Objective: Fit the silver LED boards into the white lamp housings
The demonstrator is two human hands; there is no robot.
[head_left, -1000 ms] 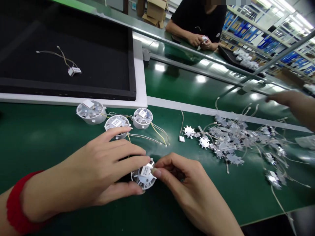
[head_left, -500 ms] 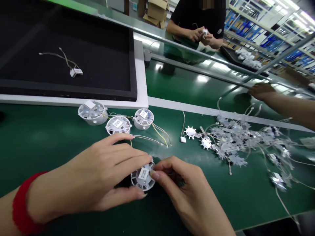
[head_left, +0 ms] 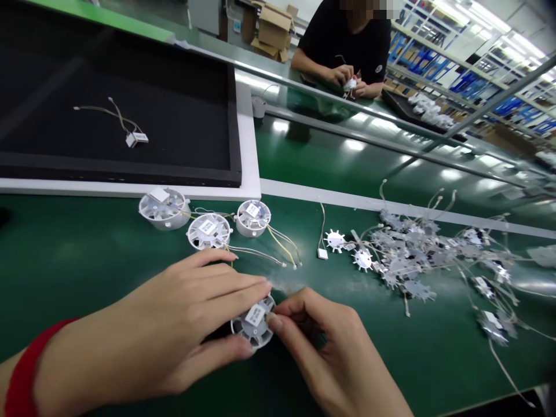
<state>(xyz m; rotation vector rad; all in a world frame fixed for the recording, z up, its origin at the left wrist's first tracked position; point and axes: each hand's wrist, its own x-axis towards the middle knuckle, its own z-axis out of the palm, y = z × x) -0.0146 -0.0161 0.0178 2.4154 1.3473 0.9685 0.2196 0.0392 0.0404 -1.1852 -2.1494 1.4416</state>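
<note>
Head view, looking down at a green worktop (head_left: 65,266), with both of the person's hands low in the centre of the frame. A round white plastic housing (head_left: 254,323) with a white label on its face lies just below centre, under the hands. The left hand (head_left: 186,313), with a red wristband (head_left: 30,370), reaches over from the lower left. Its fingers lie long across the top edge of the housing and its thumb hooks the lower rim, a wide grip that seems meant to pin the part steady. The right hand (head_left: 321,341) comes in from the lower right, with its thumb and forefinger (head_left: 273,322) closed together at the housing's right rim. That tight pinch suggests fine work on something small, though what it holds is hidden.

Above the hands, three similar housings (head_left: 208,231) sit in a row, trailing thin yellow and white leads toward the right. Farther right lies a tangled heap of star-shaped metal plates with leads (head_left: 412,255), with two white star-shaped discs (head_left: 335,240) beside it. At upper left, a black mat in a white frame (head_left: 249,156) holds a single wire harness (head_left: 132,136). Across the worktop at top centre, a co-worker (head_left: 343,49) holds a small white part in both hands.
</note>
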